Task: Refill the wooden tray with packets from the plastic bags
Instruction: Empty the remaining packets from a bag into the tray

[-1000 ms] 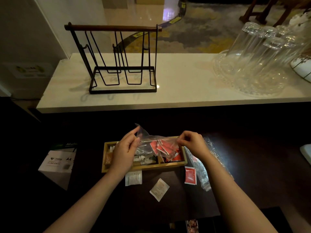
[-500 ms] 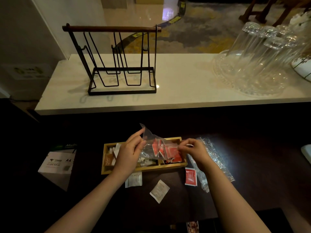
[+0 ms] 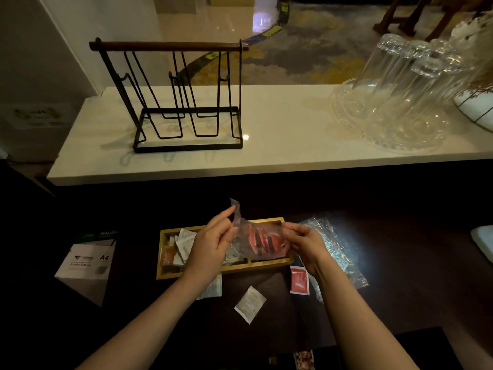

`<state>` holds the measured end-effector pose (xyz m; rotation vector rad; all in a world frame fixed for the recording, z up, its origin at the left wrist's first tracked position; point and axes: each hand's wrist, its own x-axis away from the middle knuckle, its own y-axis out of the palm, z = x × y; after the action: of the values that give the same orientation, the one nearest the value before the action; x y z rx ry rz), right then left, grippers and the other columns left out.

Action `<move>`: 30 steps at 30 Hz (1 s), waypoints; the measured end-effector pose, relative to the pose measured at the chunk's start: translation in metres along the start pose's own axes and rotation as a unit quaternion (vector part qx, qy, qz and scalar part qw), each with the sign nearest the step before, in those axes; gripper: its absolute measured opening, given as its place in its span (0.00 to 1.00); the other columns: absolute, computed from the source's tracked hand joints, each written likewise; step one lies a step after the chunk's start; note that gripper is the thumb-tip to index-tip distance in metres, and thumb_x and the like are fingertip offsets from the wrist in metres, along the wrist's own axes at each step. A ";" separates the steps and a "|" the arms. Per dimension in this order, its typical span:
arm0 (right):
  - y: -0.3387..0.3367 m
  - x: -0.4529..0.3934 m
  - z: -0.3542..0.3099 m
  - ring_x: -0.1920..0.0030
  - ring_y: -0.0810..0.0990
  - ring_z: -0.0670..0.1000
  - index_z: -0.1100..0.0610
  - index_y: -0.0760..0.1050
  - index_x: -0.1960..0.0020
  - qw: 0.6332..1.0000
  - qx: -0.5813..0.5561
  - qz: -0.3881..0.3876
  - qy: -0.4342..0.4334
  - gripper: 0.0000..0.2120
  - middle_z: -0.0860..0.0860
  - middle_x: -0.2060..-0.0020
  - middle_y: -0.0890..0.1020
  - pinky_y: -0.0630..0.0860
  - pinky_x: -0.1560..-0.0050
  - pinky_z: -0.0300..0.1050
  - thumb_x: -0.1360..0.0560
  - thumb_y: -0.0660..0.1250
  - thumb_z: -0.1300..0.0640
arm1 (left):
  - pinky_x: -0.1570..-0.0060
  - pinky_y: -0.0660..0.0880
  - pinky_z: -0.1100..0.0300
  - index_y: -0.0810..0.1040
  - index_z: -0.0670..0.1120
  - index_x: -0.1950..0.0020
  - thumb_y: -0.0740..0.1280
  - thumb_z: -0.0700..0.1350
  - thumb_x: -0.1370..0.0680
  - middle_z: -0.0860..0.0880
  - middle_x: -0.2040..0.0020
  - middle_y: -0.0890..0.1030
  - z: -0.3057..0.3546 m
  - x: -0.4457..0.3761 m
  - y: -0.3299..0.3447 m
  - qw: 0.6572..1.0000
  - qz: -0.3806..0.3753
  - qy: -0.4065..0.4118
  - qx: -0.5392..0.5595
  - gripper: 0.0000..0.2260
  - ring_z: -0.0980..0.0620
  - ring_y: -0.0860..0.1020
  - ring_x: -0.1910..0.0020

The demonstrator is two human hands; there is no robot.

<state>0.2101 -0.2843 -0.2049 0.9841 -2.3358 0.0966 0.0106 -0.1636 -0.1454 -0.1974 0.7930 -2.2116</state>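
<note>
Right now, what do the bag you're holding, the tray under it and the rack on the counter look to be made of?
Bag: thin clear plastic, glossy; it crinkles and red packets show through. Tray: looks like light wood with a yellowish finish, straight dividers; dim light leaves the grain unclear. Rack: thin black metal wire, matte, topped by a dark brown bar, probably wood.

The left hand [image 3: 210, 245] and the clear plastic bag [image 3: 260, 243] cover the middle of the wooden tray [image 3: 269, 264], so what lies in those compartments cannot be told. Print on the white packet [image 3: 250, 304] is too small to read. The left forearm hides part of another white packet [image 3: 213, 288]. The white object [image 3: 484, 243] is cut off by the right edge, the picture card [image 3: 304, 360] by the bottom edge
</note>
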 end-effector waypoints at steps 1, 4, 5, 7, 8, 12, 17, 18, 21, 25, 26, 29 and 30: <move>0.000 0.000 0.000 0.60 0.84 0.51 0.64 0.76 0.44 1.000 0.002 0.006 -0.004 0.10 0.59 0.52 0.82 0.81 0.65 0.40 0.25 0.64 0.67 | 0.40 0.64 0.71 0.77 0.43 0.60 0.61 0.45 0.21 0.57 0.32 0.68 0.001 0.000 0.001 1.000 -0.001 0.003 -0.002 0.11 0.63 0.66 0.34; 0.000 0.003 0.002 0.57 0.83 0.53 0.62 0.79 0.47 0.999 0.020 0.017 -0.019 0.08 0.59 0.53 0.83 0.81 0.63 0.41 0.25 0.66 0.65 | 0.43 0.62 0.75 0.76 0.49 0.63 0.61 0.44 0.21 0.57 0.33 0.69 0.002 -0.003 0.000 1.000 -0.002 0.007 0.003 0.11 0.61 0.67 0.34; 0.001 0.005 0.002 0.58 0.83 0.52 0.61 0.79 0.49 0.999 0.033 0.022 -0.023 0.07 0.58 0.54 0.83 0.81 0.64 0.40 0.25 0.66 0.65 | 0.43 0.62 0.74 0.73 0.54 0.65 0.61 0.44 0.21 0.57 0.34 0.69 0.002 -0.003 -0.001 1.000 -0.002 0.004 0.006 0.13 0.61 0.68 0.35; 0.003 0.007 0.001 0.59 0.83 0.50 0.60 0.80 0.50 0.998 0.049 0.033 -0.030 0.06 0.56 0.55 0.83 0.79 0.67 0.37 0.26 0.66 0.65 | 0.41 0.64 0.70 0.68 0.58 0.67 0.61 0.44 0.21 0.58 0.35 0.69 0.002 -0.002 -0.005 1.000 0.007 -0.005 0.004 0.16 0.61 0.67 0.35; 0.003 0.007 -0.001 0.59 0.82 0.49 0.60 0.80 0.50 0.997 0.052 0.037 -0.035 0.07 0.55 0.55 0.83 0.78 0.68 0.35 0.26 0.66 0.65 | 0.40 0.64 0.69 0.67 0.57 0.67 0.61 0.43 0.21 0.58 0.35 0.69 0.002 -0.002 -0.006 1.000 0.010 -0.007 0.000 0.16 0.61 0.67 0.35; 0.008 0.010 -0.006 0.60 0.81 0.46 0.62 0.79 0.47 0.997 0.054 0.038 -0.044 0.08 0.54 0.56 0.82 0.75 0.72 0.31 0.25 0.66 0.65 | 0.43 0.62 0.72 0.70 0.54 0.66 0.62 0.43 0.21 0.57 0.35 0.69 0.006 0.000 -0.009 1.000 0.024 -0.003 -0.011 0.13 0.60 0.68 0.36; 0.008 0.012 -0.006 0.60 0.81 0.46 0.63 0.79 0.45 0.998 0.031 0.039 -0.048 0.10 0.54 0.56 0.82 0.74 0.72 0.32 0.25 0.66 0.65 | 0.42 0.64 0.68 0.77 0.41 0.62 0.63 0.43 0.22 0.56 0.36 0.70 0.009 0.001 -0.013 0.999 0.030 0.005 -0.030 0.11 0.60 0.68 0.37; 0.008 0.012 -0.006 0.61 0.81 0.46 0.62 0.79 0.46 0.998 0.024 0.037 -0.045 0.09 0.53 0.57 0.83 0.76 0.70 0.34 0.25 0.66 0.64 | 0.44 0.63 0.71 0.76 0.41 0.62 0.63 0.43 0.22 0.56 0.36 0.71 0.011 0.000 -0.014 0.999 0.030 0.005 -0.031 0.10 0.60 0.68 0.37; 0.010 0.011 -0.001 0.59 0.82 0.50 0.60 0.80 0.48 0.999 -0.008 0.035 -0.035 0.08 0.53 0.58 0.84 0.78 0.60 0.43 0.26 0.66 0.64 | 0.48 0.63 0.79 0.77 0.42 0.61 0.63 0.45 0.22 0.57 0.35 0.70 0.019 0.001 -0.016 0.999 0.027 0.030 -0.030 0.10 0.70 0.67 0.39; 0.013 0.010 0.000 0.57 0.82 0.52 0.60 0.80 0.48 0.998 -0.025 0.038 -0.039 0.08 0.55 0.57 0.84 0.78 0.58 0.44 0.27 0.68 0.64 | 0.51 0.66 0.81 0.78 0.42 0.60 0.63 0.46 0.22 0.56 0.34 0.70 0.034 0.002 -0.017 0.998 0.017 0.056 -0.011 0.10 0.77 0.66 0.42; 0.012 0.010 0.000 0.58 0.82 0.51 0.60 0.81 0.48 0.998 -0.032 0.037 -0.040 0.09 0.54 0.57 0.84 0.78 0.62 0.42 0.27 0.68 0.64 | 0.52 0.67 0.81 0.78 0.43 0.60 0.64 0.46 0.23 0.55 0.34 0.70 0.037 0.002 -0.018 0.998 0.018 0.059 -0.008 0.10 0.77 0.66 0.42; 0.011 0.011 -0.003 0.64 0.83 0.46 0.60 0.80 0.48 0.996 -0.067 0.037 -0.042 0.08 0.53 0.59 0.84 0.77 0.69 0.37 0.27 0.68 0.65 | 0.53 0.69 0.80 0.80 0.44 0.60 0.65 0.46 0.24 0.54 0.34 0.70 0.041 0.004 -0.022 0.998 0.024 0.054 -0.009 0.08 0.72 0.70 0.44; 0.010 0.011 -0.002 0.66 0.83 0.46 0.60 0.80 0.49 0.995 -0.082 0.034 -0.041 0.08 0.53 0.60 0.84 0.77 0.69 0.37 0.27 0.67 0.66 | 0.53 0.69 0.80 0.79 0.44 0.60 0.66 0.46 0.24 0.55 0.34 0.70 0.041 0.004 -0.024 0.998 0.027 0.051 -0.011 0.08 0.71 0.71 0.44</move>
<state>0.1982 -0.2832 -0.1953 0.8412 -2.4090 -0.1096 0.0086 -0.1741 -0.0987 -0.0738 0.8671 -2.1760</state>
